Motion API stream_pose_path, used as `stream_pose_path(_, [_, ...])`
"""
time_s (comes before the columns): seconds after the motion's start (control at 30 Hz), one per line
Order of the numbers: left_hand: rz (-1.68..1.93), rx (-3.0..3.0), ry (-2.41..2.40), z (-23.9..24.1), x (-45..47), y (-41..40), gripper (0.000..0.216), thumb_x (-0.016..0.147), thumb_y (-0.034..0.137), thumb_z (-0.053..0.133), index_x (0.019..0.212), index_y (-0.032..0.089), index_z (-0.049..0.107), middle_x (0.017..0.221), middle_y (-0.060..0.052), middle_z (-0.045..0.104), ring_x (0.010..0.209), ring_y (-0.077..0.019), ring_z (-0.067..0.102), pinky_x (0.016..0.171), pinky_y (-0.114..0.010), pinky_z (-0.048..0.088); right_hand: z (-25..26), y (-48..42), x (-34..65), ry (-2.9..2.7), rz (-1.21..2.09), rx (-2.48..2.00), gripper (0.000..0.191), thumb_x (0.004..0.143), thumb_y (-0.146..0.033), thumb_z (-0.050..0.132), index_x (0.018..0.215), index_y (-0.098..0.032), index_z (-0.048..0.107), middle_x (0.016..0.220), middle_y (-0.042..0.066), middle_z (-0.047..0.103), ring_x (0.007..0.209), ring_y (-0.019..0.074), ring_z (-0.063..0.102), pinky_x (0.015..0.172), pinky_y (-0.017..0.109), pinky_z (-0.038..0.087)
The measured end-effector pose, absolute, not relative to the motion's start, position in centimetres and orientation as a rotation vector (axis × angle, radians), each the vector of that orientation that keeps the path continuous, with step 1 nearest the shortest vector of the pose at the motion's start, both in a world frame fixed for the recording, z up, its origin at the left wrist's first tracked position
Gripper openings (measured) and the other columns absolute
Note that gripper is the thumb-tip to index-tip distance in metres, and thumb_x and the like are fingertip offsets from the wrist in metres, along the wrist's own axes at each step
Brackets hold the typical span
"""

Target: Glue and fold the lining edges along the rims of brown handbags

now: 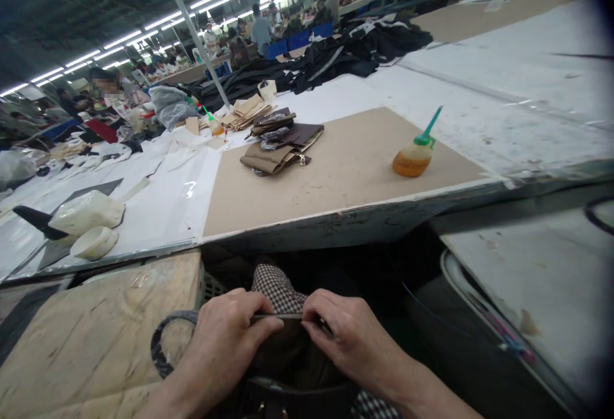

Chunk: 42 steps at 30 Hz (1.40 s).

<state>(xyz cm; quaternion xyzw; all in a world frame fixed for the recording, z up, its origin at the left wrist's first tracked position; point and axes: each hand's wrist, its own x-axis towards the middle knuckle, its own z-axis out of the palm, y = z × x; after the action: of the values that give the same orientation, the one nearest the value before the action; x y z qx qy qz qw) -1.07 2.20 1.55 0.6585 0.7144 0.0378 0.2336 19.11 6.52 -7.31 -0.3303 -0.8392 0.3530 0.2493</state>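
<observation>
In the lower middle, my left hand (pixel 230 323) pinches the upper edge of a dark brown bag (pixel 290 358) between thumb and fingers. Just to its right, my right hand (pixel 343 326) grips the same edge, its fingertips curled over it. A short stretch of the edge runs straight between the two hands. The bag's opening faces up, and its lower part drops into shadow near the bottom of the view. A dark curved handle (pixel 157 342), apparently wrapped in plastic, loops out beside my left wrist. Checkered cloth (pixel 275 284) shows behind the bag.
On the worktable's brown board (pixel 355 150) lie folded brown bag pieces (pixel 281 144) and a glue bottle (pixel 412 157) with a green nozzle. A white tub (pixel 94 243) stands at left. A paper-covered surface (pixel 96 336) and a grey surface (pixel 542 265) flank me. People work far back.
</observation>
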Motion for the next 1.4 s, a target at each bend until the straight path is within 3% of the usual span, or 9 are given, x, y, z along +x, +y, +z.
stream_pose_path(0.3, [0.199, 1.862, 1.933, -0.1, -2.5, 1.1, 0.008, 0.085, 0.031, 0.068, 0.082, 0.026, 0.072, 0.078, 0.001, 0.072, 0.076, -0.0205, 0.066, 0.066, -0.029, 0.044, -8.1, 7.4, 17.7, -2.438, 0.865, -0.791, 0.015, 0.075, -0.002, 0.060, 0.079, -0.017, 0.060, 0.078, 0.001, 0.065, 0.067, 0.0148, 0.059, 0.058, 0.025, 0.038])
stream_pose_path(0.5, [0.078, 1.933, 1.948, -0.3, -3.0, 0.7, 0.009, 0.090, 0.031, 0.063, 0.085, 0.024, 0.065, 0.080, 0.000, 0.070, 0.078, -0.0212, 0.065, 0.067, -0.030, 0.043, -8.3, 7.4, 17.3, -2.418, 0.989, -0.656, 0.017, 0.071, -0.003, 0.059, 0.079, -0.018, 0.060, 0.075, -0.001, 0.064, 0.063, 0.0127, 0.057, 0.056, 0.024, 0.036])
stream_pose_path(0.63, [-0.049, 2.120, 1.897, -0.4, -3.2, 0.5, 0.005, 0.095, 0.025, 0.055, 0.095, 0.023, 0.060, 0.083, -0.001, 0.068, 0.081, -0.0239, 0.062, 0.079, -0.039, 0.042, -8.4, 7.2, 17.1, -2.342, 1.108, -0.586, 0.017, 0.070, -0.003, 0.058, 0.079, -0.018, 0.060, 0.076, -0.001, 0.064, 0.063, 0.0121, 0.057, 0.057, 0.023, 0.038])
stream_pose_path(0.73, [-0.030, 2.289, 1.710, -0.5, -3.5, 0.8, 0.014, 0.097, 0.014, 0.047, 0.101, 0.023, 0.057, 0.088, -0.001, 0.067, 0.084, -0.0214, 0.061, 0.091, -0.043, 0.038, -8.6, 7.1, 17.0, -2.267, 1.141, -0.538, 0.018, 0.070, -0.002, 0.058, 0.079, -0.018, 0.060, 0.080, 0.000, 0.066, 0.068, 0.0132, 0.059, 0.061, 0.023, 0.042])
stream_pose_path(0.83, [-0.018, 2.337, 1.528, -0.7, -3.8, 1.5, 0.020, 0.097, 0.010, 0.046, 0.105, 0.024, 0.056, 0.098, 0.000, 0.066, 0.090, -0.0196, 0.059, 0.084, -0.035, 0.039, -8.8, 7.1, 17.0, -2.228, 1.154, -0.554, 0.019, 0.070, -0.001, 0.056, 0.080, -0.018, 0.060, 0.080, 0.001, 0.067, 0.070, 0.0140, 0.061, 0.063, 0.023, 0.044])
stream_pose_path(0.93, [-0.024, 2.328, 1.464, -1.1, -4.0, 2.1, 0.012, 0.097, 0.017, 0.053, 0.103, 0.025, 0.057, 0.095, 0.002, 0.065, 0.087, -0.0182, 0.058, 0.076, -0.031, 0.038, -8.8, 7.1, 17.2, -2.227, 1.153, -0.590, 0.019, 0.071, -0.001, 0.057, 0.079, -0.018, 0.061, 0.079, 0.001, 0.066, 0.070, 0.0143, 0.061, 0.064, 0.023, 0.045])
stream_pose_path(1.23, [0.033, 2.377, 1.393, -1.4, -3.2, 2.6, 0.017, 0.102, 0.019, 0.044, 0.096, 0.023, 0.059, 0.093, 0.001, 0.066, 0.082, -0.0154, 0.058, 0.074, -0.031, 0.036, -8.8, 7.2, 18.2, -2.235, 1.128, -0.624, 0.018, 0.075, -0.002, 0.057, 0.082, -0.019, 0.060, 0.080, 0.000, 0.066, 0.071, 0.0143, 0.061, 0.064, 0.023, 0.045])
stream_pose_path(1.4, [0.054, 2.431, 1.370, -1.6, -3.1, 2.7, 0.017, 0.102, 0.019, 0.044, 0.098, 0.023, 0.060, 0.102, 0.000, 0.067, 0.084, -0.0162, 0.058, 0.075, -0.031, 0.037, -8.9, 7.4, 18.3, -2.275, 1.094, -0.610, 0.017, 0.075, -0.003, 0.057, 0.082, -0.018, 0.060, 0.081, 0.002, 0.067, 0.071, 0.0147, 0.062, 0.064, 0.024, 0.045])
